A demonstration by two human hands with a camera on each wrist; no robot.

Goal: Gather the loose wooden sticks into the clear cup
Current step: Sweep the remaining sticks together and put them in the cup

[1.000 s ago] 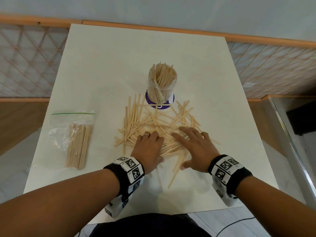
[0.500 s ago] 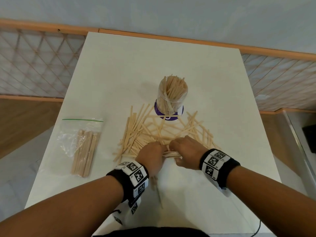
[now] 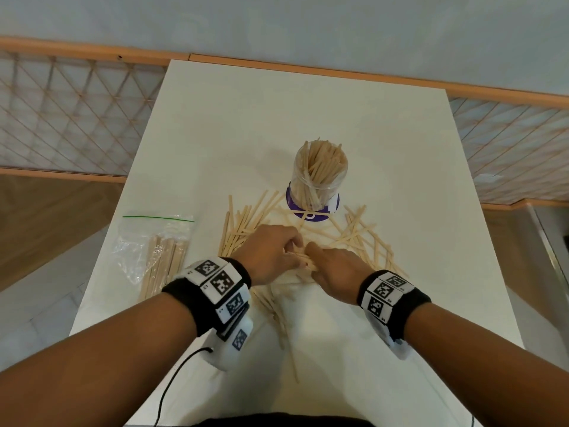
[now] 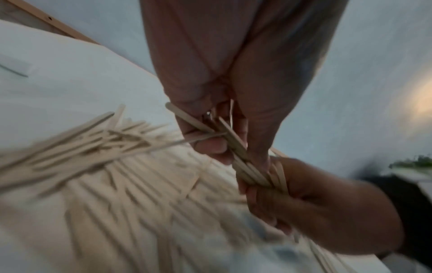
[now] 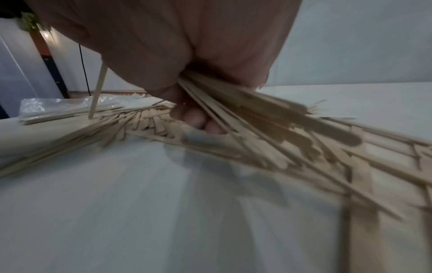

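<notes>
Hands meet right in the middle of the white table [image 3: 215, 124], both wrapped around the same bundle of sticks [image 3: 303, 258]. The left hand [image 3: 271, 254] has its fingers curled round one end of that bundle, and the left wrist view shows a few flat sticks poking out between the fingers [image 4: 211, 146]. The right hand [image 3: 334, 272] is clamped on the other end, fingers folded tight around it; from its own wrist camera the sticks fan out past the fingertips [image 5: 198, 120], pretty blurry though. One thin stick hangs almost straight down from that hand, its tip on the pile.

Loads of loose wooden sticks [image 3: 360, 232] lie scattered on the table around both hands, criss-crossed toward the right edge and lined up more neatly on the left. A few more trail back toward the near edge, under the left wrist.

The clear cup [image 3: 318, 180] stands upright just past the pile, toward the far edge and roughly centred, already stuffed with sticks standing on end. It sits on a purple disc [image 3: 292, 203], and a couple of loose sticks lie across that disc.

Off by the left edge there's a clear zip bag [image 3: 154, 241] with a green seal line, lying flat with more sticks inside.
</notes>
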